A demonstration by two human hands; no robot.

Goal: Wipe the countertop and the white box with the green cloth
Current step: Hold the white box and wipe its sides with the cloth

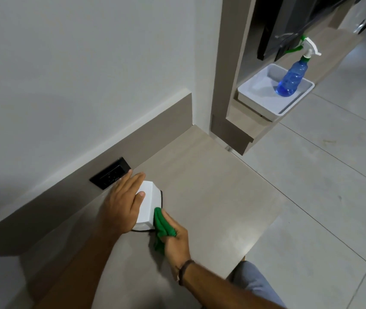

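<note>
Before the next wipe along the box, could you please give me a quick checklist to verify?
1. Left hand rests on the white box, steadying it: ok.
2. Right hand grips the green cloth: ok.
3. Cloth touches the box's near side: ok.
4. Box sits flat on the countertop: cannot tell.
5. Spray bottle stands in the tray, away from both hands: ok.

Blue spray bottle (291, 78) stands in grey tray (258, 101).
</note>
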